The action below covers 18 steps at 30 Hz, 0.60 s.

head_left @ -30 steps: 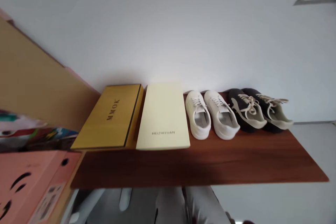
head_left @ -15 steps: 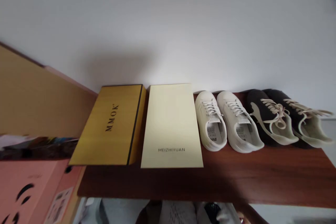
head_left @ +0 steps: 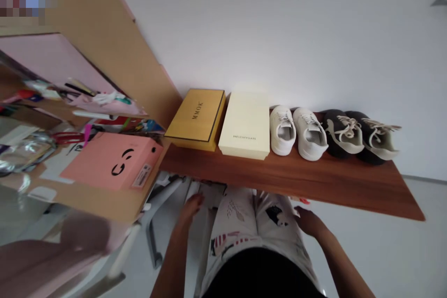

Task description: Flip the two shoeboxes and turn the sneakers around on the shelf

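Hands now in view below the shelf (head_left: 314, 186) front edge: left hand (head_left: 190, 207) loosely open, right hand (head_left: 307, 221) half-curled, both empty; shoeboxes (head_left: 244, 123) untouched.

yellow box (head_left: 196, 112): "MMOK" on lid | cream box (head_left: 245, 122): "MEIZHIYUAN" on lid | pink box (head_left: 111, 160): label unreadable

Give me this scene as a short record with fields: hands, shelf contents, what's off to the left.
left hand: low, below the shelf's front edge, holding nothing visible
right hand: low, below the shelf edge, grip not discernible
shelf: brown wood against a white wall
on shelf, left to right: yellow box, cream box, white sneakers, dark sneakers
left side: pink box on a cluttered tan surface
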Motion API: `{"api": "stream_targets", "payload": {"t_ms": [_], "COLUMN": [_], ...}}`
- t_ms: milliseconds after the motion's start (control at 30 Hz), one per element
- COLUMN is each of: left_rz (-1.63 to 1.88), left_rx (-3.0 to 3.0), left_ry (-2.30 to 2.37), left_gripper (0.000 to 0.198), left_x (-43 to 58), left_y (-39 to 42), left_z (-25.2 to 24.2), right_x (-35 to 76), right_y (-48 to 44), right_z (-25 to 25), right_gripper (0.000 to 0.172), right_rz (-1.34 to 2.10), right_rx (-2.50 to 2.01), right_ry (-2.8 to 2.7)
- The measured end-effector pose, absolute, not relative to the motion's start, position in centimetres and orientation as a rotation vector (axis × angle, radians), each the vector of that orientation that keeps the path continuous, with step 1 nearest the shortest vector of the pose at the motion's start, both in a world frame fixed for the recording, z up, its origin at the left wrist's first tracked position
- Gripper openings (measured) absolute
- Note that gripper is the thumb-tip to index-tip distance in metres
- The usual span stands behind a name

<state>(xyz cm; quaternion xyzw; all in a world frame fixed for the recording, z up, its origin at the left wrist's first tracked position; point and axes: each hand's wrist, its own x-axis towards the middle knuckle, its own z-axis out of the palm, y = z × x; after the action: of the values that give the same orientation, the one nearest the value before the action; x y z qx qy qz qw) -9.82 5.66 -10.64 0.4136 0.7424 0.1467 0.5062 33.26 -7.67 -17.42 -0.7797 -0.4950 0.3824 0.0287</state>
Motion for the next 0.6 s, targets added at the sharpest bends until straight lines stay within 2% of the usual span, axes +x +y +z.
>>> {"api": "stream_targets", "payload": {"t_ms": [133, 267, 433, 600], "left_rz": [0.913, 1.263, 1.271, 1.395], "left_rx": [0.741, 0.569, 0.194, 0.181], "left_ry": [1.352, 1.31, 1.496, 1.508], "left_gripper": [0.041, 0.036, 0.037, 0.03], "left_x": [-9.8, -8.1, -6.4, -4.9], "left_y": [9.3, 16.3, 24.3, 25.8], "left_z": [-4.9, -1.1, 0.2, 0.4], "right_x": [29.2, 23.4, 16.9, 13.9], "right_y": [-5.8, -0.6, 9.8, 14.6], "right_z": [-10.0, -6.1, -3.9, -1.8], "right_gripper": [0.043, 0.05, 0.027, 0.031], "right_rz": [1.295, 1.439, 1.371, 1.036], "right_rx": [-1.678, -1.281, -1.159, -1.098], "right_ry": [-1.309, -0.84, -0.168, 0.226]}}
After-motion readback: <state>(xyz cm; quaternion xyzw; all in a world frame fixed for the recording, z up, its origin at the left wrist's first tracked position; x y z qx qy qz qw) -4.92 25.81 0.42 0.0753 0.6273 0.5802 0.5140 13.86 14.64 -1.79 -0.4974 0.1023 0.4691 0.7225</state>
